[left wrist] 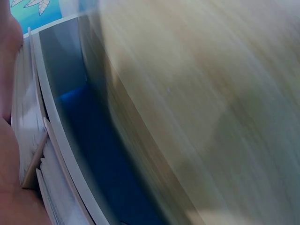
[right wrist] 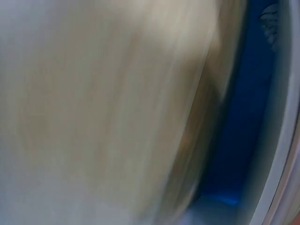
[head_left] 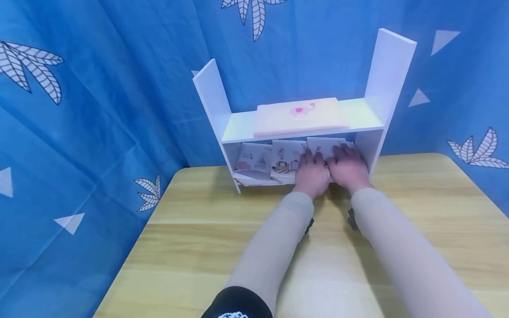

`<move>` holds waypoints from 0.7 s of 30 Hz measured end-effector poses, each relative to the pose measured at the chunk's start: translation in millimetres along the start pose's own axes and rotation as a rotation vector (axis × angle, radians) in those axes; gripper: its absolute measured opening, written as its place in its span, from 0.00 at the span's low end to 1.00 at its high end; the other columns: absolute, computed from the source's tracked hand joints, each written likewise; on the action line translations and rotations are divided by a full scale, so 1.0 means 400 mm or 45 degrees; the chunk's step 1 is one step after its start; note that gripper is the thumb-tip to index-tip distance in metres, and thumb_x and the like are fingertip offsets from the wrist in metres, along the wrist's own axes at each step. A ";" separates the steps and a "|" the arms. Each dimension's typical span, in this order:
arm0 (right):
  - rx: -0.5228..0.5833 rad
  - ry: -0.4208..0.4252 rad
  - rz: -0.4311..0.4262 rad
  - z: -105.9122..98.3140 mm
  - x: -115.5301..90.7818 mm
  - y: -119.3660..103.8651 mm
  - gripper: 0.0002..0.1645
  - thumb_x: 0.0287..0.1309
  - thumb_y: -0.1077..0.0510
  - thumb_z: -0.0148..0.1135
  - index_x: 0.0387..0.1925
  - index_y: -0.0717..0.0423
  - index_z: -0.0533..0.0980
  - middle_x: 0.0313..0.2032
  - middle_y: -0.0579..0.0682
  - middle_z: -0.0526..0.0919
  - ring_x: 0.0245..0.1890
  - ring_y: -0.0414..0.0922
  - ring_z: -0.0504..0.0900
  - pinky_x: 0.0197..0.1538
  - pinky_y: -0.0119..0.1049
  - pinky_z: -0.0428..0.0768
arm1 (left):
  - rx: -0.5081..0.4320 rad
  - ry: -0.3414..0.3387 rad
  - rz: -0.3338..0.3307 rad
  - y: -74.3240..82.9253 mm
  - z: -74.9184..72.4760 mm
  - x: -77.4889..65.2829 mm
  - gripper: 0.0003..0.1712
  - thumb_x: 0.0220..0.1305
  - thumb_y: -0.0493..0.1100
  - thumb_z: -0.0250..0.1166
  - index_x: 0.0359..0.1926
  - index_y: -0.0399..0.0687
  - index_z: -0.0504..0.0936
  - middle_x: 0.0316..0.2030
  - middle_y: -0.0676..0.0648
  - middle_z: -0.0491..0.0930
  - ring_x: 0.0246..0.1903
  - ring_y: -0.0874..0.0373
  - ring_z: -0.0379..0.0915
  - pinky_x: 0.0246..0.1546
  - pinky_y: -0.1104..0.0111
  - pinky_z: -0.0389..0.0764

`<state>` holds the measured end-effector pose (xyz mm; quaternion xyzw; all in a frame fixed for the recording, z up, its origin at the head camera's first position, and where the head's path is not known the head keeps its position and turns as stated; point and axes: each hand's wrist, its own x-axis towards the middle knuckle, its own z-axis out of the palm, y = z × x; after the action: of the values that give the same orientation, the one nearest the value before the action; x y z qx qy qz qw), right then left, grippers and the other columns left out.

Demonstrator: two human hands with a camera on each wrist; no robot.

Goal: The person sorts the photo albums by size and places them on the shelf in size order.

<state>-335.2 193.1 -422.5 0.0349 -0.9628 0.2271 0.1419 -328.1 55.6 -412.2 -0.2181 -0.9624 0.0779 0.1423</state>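
Note:
A white two-tier shelf point(head_left: 391, 75) stands on the table. Along its lower tier lie booklets with printed covers: a left one point(head_left: 254, 161), a middle one point(head_left: 288, 154) and a right one point(head_left: 320, 143). My left hand point(head_left: 312, 176) rests with extended fingers on the booklets where the middle and right ones meet. Beside it, my right hand point(head_left: 350, 168) lies over the right booklet, fingers pointing to the back. Both thumbs are hidden in the head view. Stacked booklet edges point(left wrist: 29, 126) show next to the left hand in the left wrist view.
On the upper tier lies a pale pink flat item with an elephant print point(head_left: 300, 117). Upright side panels flank the shelf. A blue patterned curtain point(head_left: 139, 79) hangs behind the wooden table point(head_left: 191, 247). A gap runs beneath the shelf's lower board point(left wrist: 70, 154).

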 end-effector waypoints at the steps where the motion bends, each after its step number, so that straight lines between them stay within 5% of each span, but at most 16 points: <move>1: -0.009 0.021 -0.017 -0.003 -0.011 0.003 0.34 0.74 0.47 0.42 0.71 0.65 0.66 0.73 0.67 0.61 0.75 0.63 0.52 0.77 0.56 0.41 | -0.007 0.010 -0.003 0.002 -0.002 0.000 0.35 0.80 0.56 0.38 0.74 0.37 0.62 0.72 0.35 0.64 0.71 0.36 0.57 0.72 0.55 0.60; 6: 0.000 0.050 -0.130 -0.032 -0.059 -0.005 0.33 0.76 0.49 0.40 0.71 0.66 0.66 0.72 0.69 0.62 0.74 0.66 0.53 0.76 0.59 0.43 | -0.090 0.005 -0.078 0.002 -0.013 0.004 0.37 0.80 0.58 0.37 0.76 0.38 0.60 0.73 0.31 0.59 0.72 0.37 0.57 0.73 0.57 0.58; 14: 0.161 -0.077 -0.183 -0.040 -0.155 -0.013 0.35 0.74 0.50 0.48 0.75 0.62 0.61 0.75 0.68 0.55 0.75 0.69 0.49 0.75 0.64 0.40 | -0.317 -0.205 -0.086 -0.038 -0.040 -0.020 0.43 0.78 0.67 0.35 0.81 0.46 0.49 0.78 0.33 0.43 0.77 0.40 0.42 0.75 0.54 0.49; 21: 0.140 -0.084 -0.175 -0.048 -0.187 0.013 0.37 0.72 0.53 0.52 0.76 0.62 0.58 0.75 0.70 0.51 0.74 0.73 0.45 0.72 0.70 0.43 | -0.166 -0.114 -0.020 -0.029 -0.023 -0.065 0.44 0.77 0.68 0.38 0.81 0.48 0.46 0.79 0.41 0.46 0.77 0.46 0.44 0.75 0.51 0.51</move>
<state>-259.4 206.4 -429.7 0.1161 -0.9484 0.2682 0.1231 -307.4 34.8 -407.3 -0.2157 -0.9724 0.0235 0.0852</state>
